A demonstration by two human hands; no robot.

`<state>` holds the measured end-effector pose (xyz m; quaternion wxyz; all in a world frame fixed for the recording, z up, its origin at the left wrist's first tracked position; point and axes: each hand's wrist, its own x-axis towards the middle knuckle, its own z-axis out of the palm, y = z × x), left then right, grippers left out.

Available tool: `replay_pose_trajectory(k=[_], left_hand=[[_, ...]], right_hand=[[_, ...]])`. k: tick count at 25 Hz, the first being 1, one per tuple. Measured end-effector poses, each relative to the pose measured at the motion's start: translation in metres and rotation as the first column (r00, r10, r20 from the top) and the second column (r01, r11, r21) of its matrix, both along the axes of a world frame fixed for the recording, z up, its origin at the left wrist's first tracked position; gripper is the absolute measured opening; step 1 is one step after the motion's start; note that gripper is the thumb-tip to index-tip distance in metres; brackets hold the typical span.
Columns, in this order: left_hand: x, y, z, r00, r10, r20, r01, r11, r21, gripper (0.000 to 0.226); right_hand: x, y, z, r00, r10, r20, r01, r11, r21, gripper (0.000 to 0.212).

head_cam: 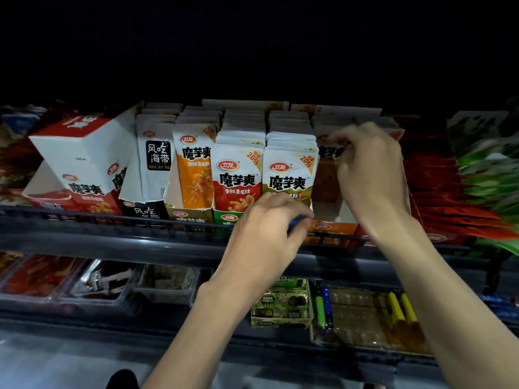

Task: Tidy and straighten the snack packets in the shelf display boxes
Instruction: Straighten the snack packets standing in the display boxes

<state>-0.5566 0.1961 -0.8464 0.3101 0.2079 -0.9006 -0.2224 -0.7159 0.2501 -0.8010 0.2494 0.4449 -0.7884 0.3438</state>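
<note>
- The right hand [370, 164] was closed in a pinch on the tops of the orange packets [325, 178], probably so that the leaning row could be pulled upright.
- Those packets were set back in the orange display box [331, 227], behind a gap at its front.
- The left hand [264, 234] was curled at the front of the olive packets [289, 175], over a blue edge [297, 221]. Whether anything was gripped could not be told; steadying was the likely purpose.
- A white-and-red box [84, 153] at the far left was left tilted, not yet straightened.
</note>
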Motion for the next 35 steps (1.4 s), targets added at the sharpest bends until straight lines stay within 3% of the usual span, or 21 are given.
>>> replay_pose_trajectory(k=[4,8,10,13,18,22,28,35], left_hand=[[0.017,-0.004,0.008,0.958,0.134,-0.253,-0.109,0.988,0.112,0.014],[0.045,-0.017,0.018,0.841,0.364,-0.401,-0.268,0.923,0.276,0.012],[0.059,-0.031,0.018,0.805,0.463,-0.37,-0.364,0.879,0.308,0.012],[0.073,-0.046,0.02,0.785,0.585,-0.204,-0.539,0.807,0.242,0.011],[0.085,-0.06,0.02,0.798,0.602,0.03,-0.602,0.791,0.108,0.028],[0.091,-0.062,0.021,0.798,0.596,0.087,-0.603,0.792,0.099,0.023],[0.098,-0.067,0.025,0.817,0.567,0.101,-0.575,0.791,0.211,0.022],[0.095,-0.066,0.026,0.814,0.577,0.067,-0.574,0.78,0.252,0.023]], right_hand=[[0.023,0.01,0.019,0.978,0.21,-0.007,-0.208,0.958,-0.198,0.026],[0.062,0.008,0.019,0.934,0.354,-0.048,-0.357,0.923,-0.143,0.022],[0.078,-0.001,0.015,0.915,0.399,-0.068,-0.404,0.91,-0.093,0.02],[0.097,-0.027,0.017,0.895,0.433,-0.109,-0.432,0.901,0.028,0.024],[0.124,-0.099,0.034,0.876,0.336,-0.346,-0.173,0.889,0.425,0.044],[0.133,-0.134,0.038,0.892,0.249,-0.377,-0.018,0.853,0.521,0.047],[0.14,-0.134,0.03,0.872,0.196,-0.449,0.061,0.866,0.497,0.035],[0.135,-0.129,0.03,0.853,0.214,-0.477,-0.043,0.938,0.343,0.022]])
